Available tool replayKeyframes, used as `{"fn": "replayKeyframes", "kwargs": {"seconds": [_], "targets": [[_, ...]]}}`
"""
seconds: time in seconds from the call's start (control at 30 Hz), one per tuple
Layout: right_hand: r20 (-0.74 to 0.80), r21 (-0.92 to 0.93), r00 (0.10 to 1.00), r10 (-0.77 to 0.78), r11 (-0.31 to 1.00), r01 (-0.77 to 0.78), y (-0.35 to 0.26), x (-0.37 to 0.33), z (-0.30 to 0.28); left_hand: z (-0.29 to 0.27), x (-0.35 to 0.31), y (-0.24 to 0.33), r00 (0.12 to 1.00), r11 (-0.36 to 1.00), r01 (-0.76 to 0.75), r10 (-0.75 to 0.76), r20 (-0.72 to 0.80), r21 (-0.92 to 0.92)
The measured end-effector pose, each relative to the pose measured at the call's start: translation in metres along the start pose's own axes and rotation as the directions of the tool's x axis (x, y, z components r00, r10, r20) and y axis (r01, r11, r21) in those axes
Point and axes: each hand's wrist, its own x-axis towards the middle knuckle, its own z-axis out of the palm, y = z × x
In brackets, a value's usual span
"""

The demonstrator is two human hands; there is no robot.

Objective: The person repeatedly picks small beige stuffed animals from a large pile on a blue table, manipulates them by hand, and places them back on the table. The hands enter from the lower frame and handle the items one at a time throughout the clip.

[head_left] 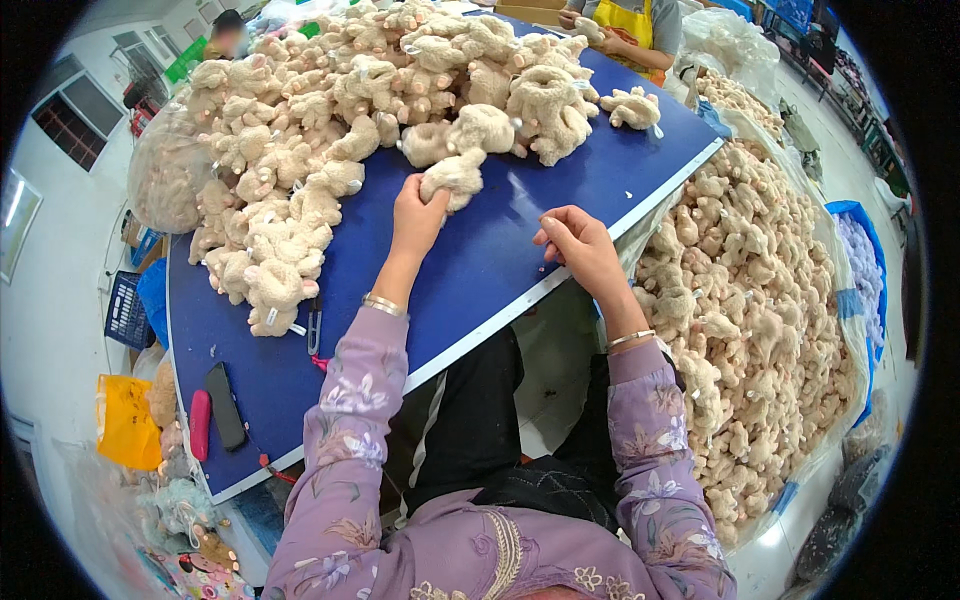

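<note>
My left hand (420,212) grips a cream plush toy (455,180) by its near end, just above the blue tabletop (470,260). Right behind that toy rises a big heap of similar plush toys (340,95). To the right, over the table's white edge, my right hand (582,248) hovers with its fingers curled in toward the thumb. Whatever those fingers hold, if anything, is hidden or too small to name. A single plush toy (631,107) lies apart at the table's far right.
Small dark thread snips (314,330), a black flat case (226,405) and a pink case (200,425) lie on the table's left. A huge open sack of plush toys (760,340) stands against my right side. Across the table, a co-worker in a yellow apron (622,22) handles a toy.
</note>
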Motion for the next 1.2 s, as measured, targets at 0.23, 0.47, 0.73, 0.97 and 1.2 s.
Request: {"fn": "replayKeyframes", "kwargs": {"seconds": [0.23, 0.47, 0.73, 0.97, 1.2], "targets": [[0.060, -0.020, 0.990, -0.131, 0.991, 0.133, 0.006, -0.004, 0.011, 0.001, -0.056, 0.042, 0.913, 0.659, 0.389, -0.184, 0.364, -0.643], [0.039, -0.028, 0.976, -0.216, 0.976, 0.217, 0.009, -0.014, 0.021, 0.003, -0.065, 0.057, 0.894, 0.604, 0.437, -0.213, 0.393, -0.666], [0.011, -0.118, 0.938, -0.346, 0.931, 0.345, -0.012, -0.027, 0.026, 0.008, -0.065, 0.043, 0.856, 0.633, 0.509, -0.304, 0.417, -0.583], [0.022, -0.159, 0.937, -0.350, 0.924, 0.349, -0.013, -0.029, 0.027, 0.010, -0.066, 0.043, 0.910, 0.699, 0.412, -0.284, 0.302, -0.584], [-0.198, 0.071, 0.946, -0.256, 0.959, 0.274, -0.001, -0.021, 0.026, 0.021, -0.064, 0.037, 0.997, 0.907, 0.079, -0.070, 0.037, -0.413]]}}
